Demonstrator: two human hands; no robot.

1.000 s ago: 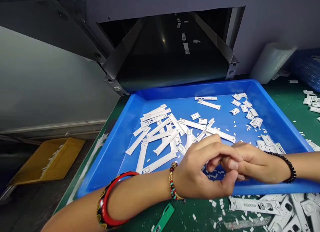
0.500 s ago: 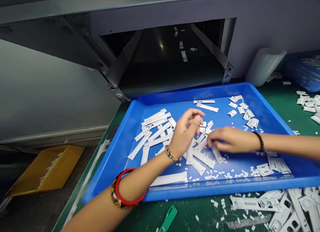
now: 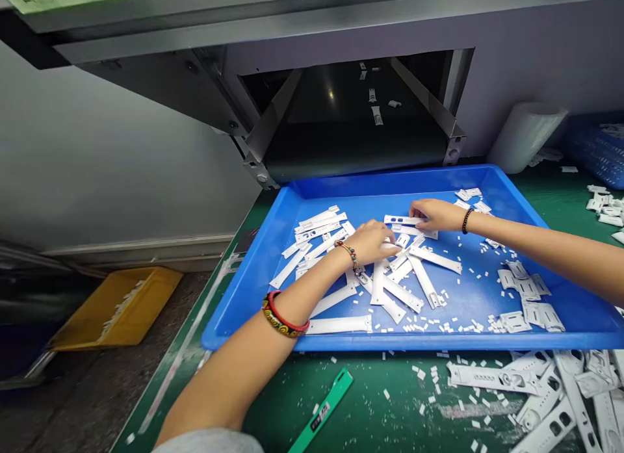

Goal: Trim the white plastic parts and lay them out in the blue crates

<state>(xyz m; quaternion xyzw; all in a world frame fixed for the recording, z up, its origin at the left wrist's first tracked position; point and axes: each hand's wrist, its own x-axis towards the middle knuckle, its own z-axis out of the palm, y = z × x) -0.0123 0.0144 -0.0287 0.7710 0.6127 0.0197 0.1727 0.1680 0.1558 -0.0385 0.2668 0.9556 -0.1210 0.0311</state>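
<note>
Over the middle of the blue tray (image 3: pixel 341 341), my left hand (image 3: pixel 371 244) is down among a loose pile of white plastic strips (image 3: pixel 433 258). Its fingers and thumb are bent together, with white plastic between them; which piece they hold is hidden. My right hand (image 3: pixel 433 215) reaches in from the right, its fingers closed on the end of a white plastic strip with oval holes (image 3: pixel 400 220) near the tray's back. Another strip (image 3: pixel 414 232) lies just below that hand. Small curved white pieces (image 3: pixel 527 288) sit grouped at the tray's right.
Behind the tray ends a dark conveyor belt (image 3: pixel 355 147) carrying a few white pieces. A green cutter-like tool (image 3: pixel 324 407) lies in front, with white parts (image 3: pixel 497 378) and scattered chips. A white roll (image 3: pixel 529 138) and a blue basket (image 3: pixel 597 147) stand at right; a yellow bin (image 3: pixel 117 310) is lower left.
My right hand has moved from the pile toward the tray's back and taken hold of a strip there. My left hand has lowered onto the pile. The view has shifted slightly.
</note>
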